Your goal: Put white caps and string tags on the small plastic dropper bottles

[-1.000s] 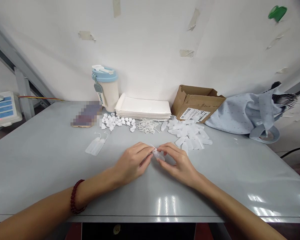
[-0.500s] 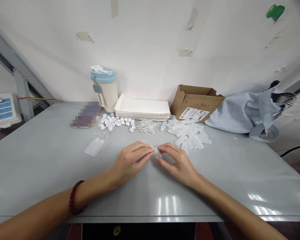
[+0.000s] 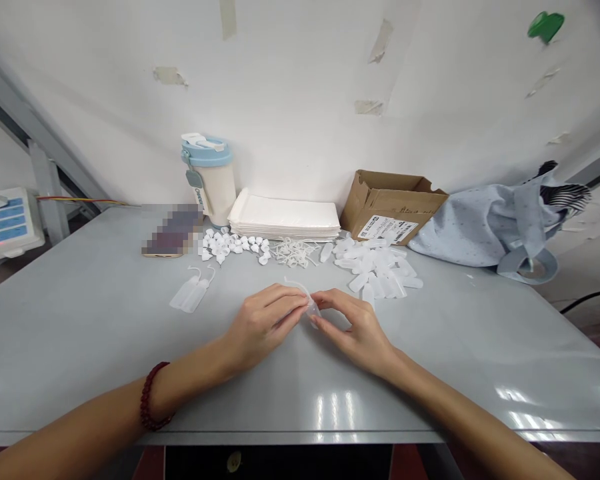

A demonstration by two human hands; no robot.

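Translucent bottle (image 3: pixel 315 311), left hand (image 3: pixel 267 321) and right hand (image 3: pixel 356 327) grip clamped on it, curved tube (image 3: pixel 299 285) more exposed than earlier

A workshop is suggested by the grey desk (image 3: pixel 80 333), where white caps (image 3: pixel 221 245), thin curled pieces (image 3: pixel 295 252) and translucent containers (image 3: pixel 380 270) are heaped by kind. An open, labelled cardboard box (image 3: pixel 405 208) is set behind the containers. Grey metal framing (image 3: pixel 10 100) is seen at the far left, and the white wall (image 3: pixel 290 120) is marked with tape scraps (image 3: pixel 167 75).
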